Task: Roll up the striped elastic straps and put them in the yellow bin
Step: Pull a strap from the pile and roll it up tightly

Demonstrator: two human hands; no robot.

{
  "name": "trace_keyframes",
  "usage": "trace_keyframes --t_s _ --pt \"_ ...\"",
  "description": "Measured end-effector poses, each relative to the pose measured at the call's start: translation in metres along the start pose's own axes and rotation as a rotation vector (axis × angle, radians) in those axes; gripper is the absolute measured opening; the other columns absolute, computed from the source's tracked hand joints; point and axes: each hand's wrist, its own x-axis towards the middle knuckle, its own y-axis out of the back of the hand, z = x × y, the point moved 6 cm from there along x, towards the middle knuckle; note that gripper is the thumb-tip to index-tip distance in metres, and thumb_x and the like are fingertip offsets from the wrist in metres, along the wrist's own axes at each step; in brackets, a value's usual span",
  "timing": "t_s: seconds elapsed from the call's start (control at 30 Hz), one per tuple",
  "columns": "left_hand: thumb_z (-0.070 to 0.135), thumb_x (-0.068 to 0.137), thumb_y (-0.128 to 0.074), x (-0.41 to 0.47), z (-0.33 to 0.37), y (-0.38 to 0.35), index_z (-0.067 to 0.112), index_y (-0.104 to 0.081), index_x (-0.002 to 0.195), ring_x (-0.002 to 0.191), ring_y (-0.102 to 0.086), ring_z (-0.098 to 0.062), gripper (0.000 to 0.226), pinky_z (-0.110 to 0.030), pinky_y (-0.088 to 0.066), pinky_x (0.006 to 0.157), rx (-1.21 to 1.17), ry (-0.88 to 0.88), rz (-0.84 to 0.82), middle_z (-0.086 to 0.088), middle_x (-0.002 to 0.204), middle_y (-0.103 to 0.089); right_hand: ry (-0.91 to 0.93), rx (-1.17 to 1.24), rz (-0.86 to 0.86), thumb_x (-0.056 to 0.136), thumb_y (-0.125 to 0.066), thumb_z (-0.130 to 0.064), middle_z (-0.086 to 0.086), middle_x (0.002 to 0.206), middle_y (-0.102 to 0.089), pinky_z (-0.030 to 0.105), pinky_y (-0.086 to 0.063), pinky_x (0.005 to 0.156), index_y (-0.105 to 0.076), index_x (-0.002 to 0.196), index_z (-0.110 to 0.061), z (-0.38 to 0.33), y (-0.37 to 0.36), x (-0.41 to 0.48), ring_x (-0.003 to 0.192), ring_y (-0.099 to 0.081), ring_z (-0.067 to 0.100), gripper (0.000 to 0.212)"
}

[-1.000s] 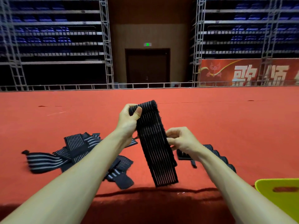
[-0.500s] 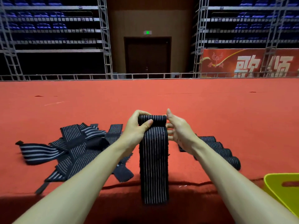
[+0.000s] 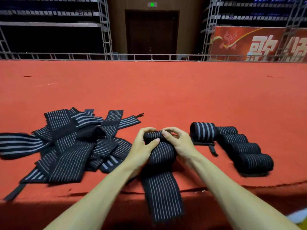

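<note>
A black strap with thin pale stripes (image 3: 162, 188) lies on the red cloth in front of me, its near end hanging over the table's front edge. Its far end is curled into a small roll. My left hand (image 3: 142, 146) and my right hand (image 3: 180, 143) both pinch that roll from either side. A loose heap of unrolled striped straps (image 3: 69, 145) lies to the left. Several finished rolls (image 3: 232, 143) sit in a row to the right. Only a sliver of the yellow bin (image 3: 299, 220) shows at the bottom right corner.
The red cloth table (image 3: 166, 90) stretches far back to a metal railing (image 3: 149, 56). Its front edge runs just below my wrists. Scaffold stands, a dark door and a red banner are beyond the railing.
The strap came down from mid-air onto the cloth, and its top end now has a thicker roll. My view tilted down and closer; the yellow bin slid almost out of view.
</note>
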Motion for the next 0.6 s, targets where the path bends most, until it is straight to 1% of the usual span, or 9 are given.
trace_keyframes --t_s 0.07,0.1,0.17,0.23,0.27,0.37,0.47,0.53,0.6 --pt "0.014 0.092 -0.063 0.004 -0.016 0.000 0.020 -0.053 0.121 0.094 -0.058 0.004 0.032 -0.005 -0.044 0.075 -0.070 0.089 0.004 0.004 0.111 -0.060 0.002 -0.014 0.011 0.088 -0.067 -0.006 -0.001 0.088 -0.069 0.016 -0.049 0.072 -0.067 0.096 -0.013 0.015 0.000 0.003 0.075 -0.064 0.001 0.011" --pt "0.016 0.093 -0.060 0.006 -0.022 0.000 0.019 -0.051 0.125 0.092 -0.059 0.005 0.033 -0.006 -0.045 0.074 -0.099 0.121 0.005 0.004 0.111 -0.060 -0.010 0.005 0.012 0.087 -0.067 -0.004 0.000 0.089 -0.069 0.015 -0.049 0.071 -0.066 0.097 -0.013 0.023 0.000 0.003 0.075 -0.064 0.001 0.013" --pt "0.019 0.095 -0.058 0.012 -0.034 0.001 0.016 -0.050 0.128 0.099 -0.061 0.000 0.034 -0.013 -0.048 0.084 -0.076 0.147 0.001 -0.002 0.116 -0.062 -0.023 0.049 0.019 0.086 -0.068 -0.001 0.002 0.093 -0.068 0.019 -0.050 0.075 -0.065 0.098 -0.014 0.035 0.000 0.005 0.082 -0.063 0.007 0.018" --pt "0.018 0.094 -0.059 0.014 -0.043 0.000 0.012 -0.052 0.127 0.111 -0.061 -0.015 0.034 -0.028 -0.048 0.097 -0.053 0.160 -0.005 -0.008 0.121 -0.064 -0.002 0.065 0.044 0.084 -0.068 0.003 0.000 0.097 -0.068 0.022 -0.049 0.082 -0.064 0.099 -0.015 0.042 0.003 0.009 0.090 -0.061 0.009 0.024" --pt "0.016 0.093 -0.061 0.013 -0.045 0.001 0.011 -0.054 0.124 0.112 -0.061 -0.018 0.033 -0.031 -0.048 0.099 -0.064 0.160 -0.003 -0.009 0.120 -0.065 0.007 0.075 0.052 0.083 -0.068 0.005 -0.001 0.097 -0.067 0.023 -0.049 0.085 -0.064 0.100 -0.014 0.043 0.004 0.009 0.092 -0.061 0.008 0.026" --pt "0.008 0.090 -0.063 0.011 -0.046 0.004 0.018 -0.060 0.111 0.108 -0.062 -0.015 0.023 -0.027 -0.049 0.094 -0.086 0.138 0.015 -0.002 0.112 -0.067 0.021 0.076 0.036 0.081 -0.069 0.006 -0.002 0.098 -0.068 0.026 -0.048 0.091 -0.064 0.101 -0.012 0.046 0.004 0.009 0.096 -0.061 0.008 0.027" --pt "0.003 0.089 -0.063 0.010 -0.043 0.008 0.024 -0.061 0.105 0.103 -0.062 -0.007 0.027 -0.021 -0.050 0.088 -0.119 0.100 0.031 0.004 0.106 -0.067 0.007 0.120 0.000 0.081 -0.072 -0.005 0.003 0.098 -0.070 0.033 -0.049 0.092 -0.067 0.100 -0.012 0.046 -0.001 0.010 0.096 -0.062 0.013 0.021" --pt "-0.002 0.088 -0.062 0.010 -0.040 0.008 0.024 -0.062 0.105 0.101 -0.061 -0.004 0.030 -0.019 -0.049 0.088 -0.118 0.071 0.030 0.005 0.105 -0.067 -0.041 0.183 -0.014 0.080 -0.069 -0.024 0.007 0.095 -0.069 0.035 -0.049 0.085 -0.069 0.096 -0.012 0.046 -0.005 0.010 0.090 -0.062 0.018 0.020" --pt "-0.006 0.087 -0.062 0.009 -0.039 0.008 0.024 -0.062 0.104 0.100 -0.060 -0.004 0.034 -0.020 -0.049 0.090 -0.116 0.053 0.022 0.005 0.104 -0.066 -0.075 0.225 -0.016 0.081 -0.065 -0.035 0.009 0.091 -0.069 0.033 -0.050 0.077 -0.071 0.090 -0.013 0.047 -0.006 0.010 0.084 -0.062 0.019 0.025"
